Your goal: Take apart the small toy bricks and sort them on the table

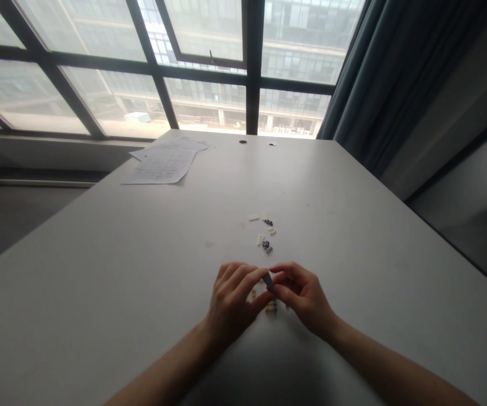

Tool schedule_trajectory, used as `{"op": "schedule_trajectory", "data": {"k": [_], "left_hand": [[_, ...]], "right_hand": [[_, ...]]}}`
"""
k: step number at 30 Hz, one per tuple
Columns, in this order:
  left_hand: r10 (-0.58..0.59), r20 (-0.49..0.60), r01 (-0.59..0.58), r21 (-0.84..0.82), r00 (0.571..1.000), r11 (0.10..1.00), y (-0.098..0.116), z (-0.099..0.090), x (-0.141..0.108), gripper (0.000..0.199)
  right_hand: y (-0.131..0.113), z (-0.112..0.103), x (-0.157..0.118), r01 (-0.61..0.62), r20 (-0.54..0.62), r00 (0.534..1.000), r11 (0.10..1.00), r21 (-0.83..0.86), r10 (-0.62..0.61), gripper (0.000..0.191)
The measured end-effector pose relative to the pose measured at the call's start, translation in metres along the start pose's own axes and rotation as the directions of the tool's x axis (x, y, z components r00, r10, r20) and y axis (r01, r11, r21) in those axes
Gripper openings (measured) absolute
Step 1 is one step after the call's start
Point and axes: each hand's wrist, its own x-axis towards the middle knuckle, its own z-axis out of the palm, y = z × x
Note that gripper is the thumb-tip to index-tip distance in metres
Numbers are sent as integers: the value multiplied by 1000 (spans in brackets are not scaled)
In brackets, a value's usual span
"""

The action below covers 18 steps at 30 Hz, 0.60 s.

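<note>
A small dark grey piece (268, 280), flat-sided like a toy building brick, is pinched between the fingertips of both hands. My left hand (237, 299) grips it from the left, thumb below and fingers above. From the right, my right hand (300, 293) closes on it with thumb and fingers. Under the hands lie yellowish and dark small bricks (271, 305), partly hidden by the fingers. Beyond the fingertips, a white studded brick (260, 240) lies beside dark studded pieces (266, 245).
Farther out are a flat white piece (253, 217), more dark pieces (268, 222) and a cream piece (272, 231). Printed papers (163, 163) overlap at the far left of the white table (142, 254). Two round holes are near its far edge; windows and a dark curtain (379, 84) stand beyond.
</note>
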Motion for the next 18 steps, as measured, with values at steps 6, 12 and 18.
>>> {"op": "schedule_trajectory", "data": {"k": [6,12,18], "left_hand": [[7,15,-7,9,1000,1000,1,-1,0,35],[13,12,-13,18,1000,1000,0,0,0,35],[11,11,-12,32,1000,999,-2,0,-2,33]], "right_hand": [[1,-1,0,-5,-25,1000,999,-35,4,24],[1,-1,1,-3,-30,1000,998,-67,1,24],[2,-2,2,-7,-29,1000,995,-101,5,22]]}}
